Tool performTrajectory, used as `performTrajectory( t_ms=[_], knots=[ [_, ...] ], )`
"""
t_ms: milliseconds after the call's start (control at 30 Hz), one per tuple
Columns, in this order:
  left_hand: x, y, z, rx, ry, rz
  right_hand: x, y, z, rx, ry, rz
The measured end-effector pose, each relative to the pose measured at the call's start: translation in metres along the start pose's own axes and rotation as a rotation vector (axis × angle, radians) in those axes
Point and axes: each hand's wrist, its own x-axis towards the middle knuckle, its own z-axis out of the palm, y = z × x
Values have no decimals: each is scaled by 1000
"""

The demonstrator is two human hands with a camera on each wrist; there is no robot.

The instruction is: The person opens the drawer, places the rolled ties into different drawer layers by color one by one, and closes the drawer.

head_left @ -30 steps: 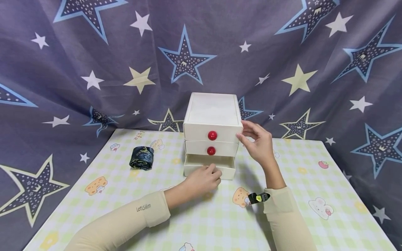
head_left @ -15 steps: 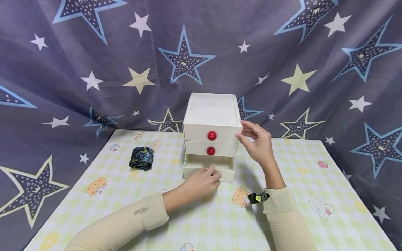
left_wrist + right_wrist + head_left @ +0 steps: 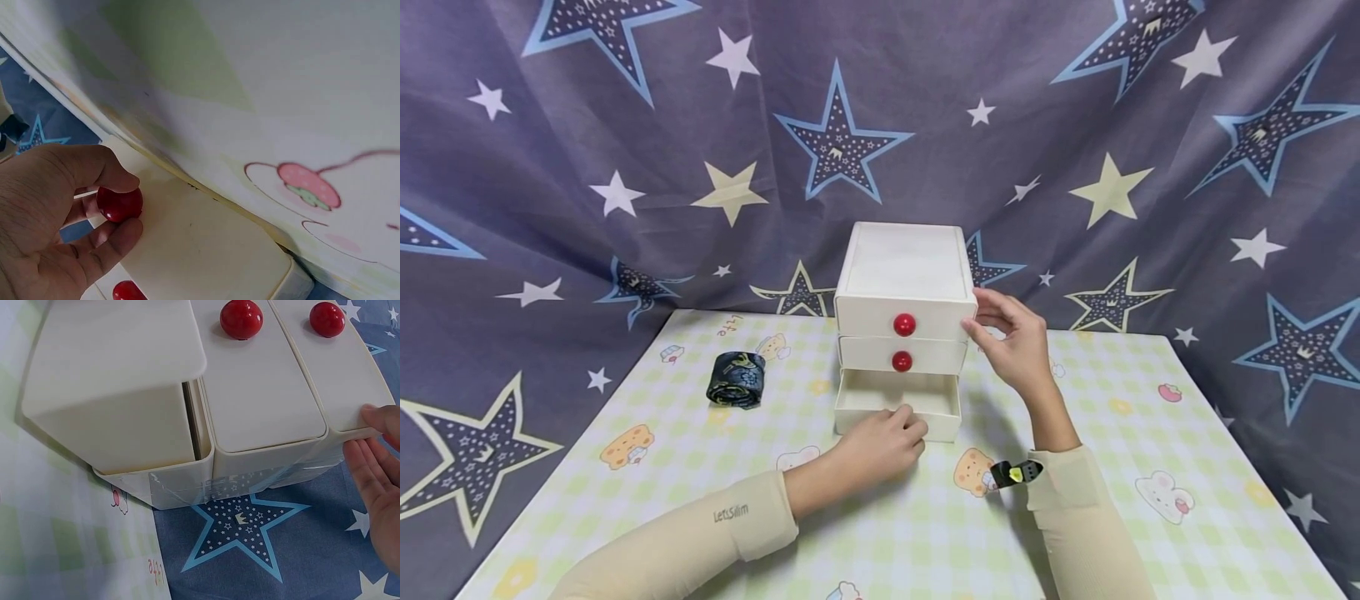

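Knob (image 3: 120,204) of bottom drawer (image 3: 942,427) pinched in L hand (image 3: 883,442) — drawer partway out, lowest in white cabinet (image 3: 910,262). R hand (image 3: 1017,342) grips cabinet's upper R corner. Pull prob. best slow, level, straight — R hand as brace vs. tipping.

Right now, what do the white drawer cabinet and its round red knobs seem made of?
White drawer cabinet: probably satin plastic; smooth faces, rounded corners. Round red knobs: glossy, bright highlights; plastic or painted wood, I cannot tell.
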Motion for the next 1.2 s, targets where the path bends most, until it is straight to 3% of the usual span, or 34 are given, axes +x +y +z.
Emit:
performTrajectory(
  t_ms=[1200],
  knots=[
    [-2, 7, -10, 15, 17, 15, 1, -1, 0, 3, 8, -2]
  ],
)
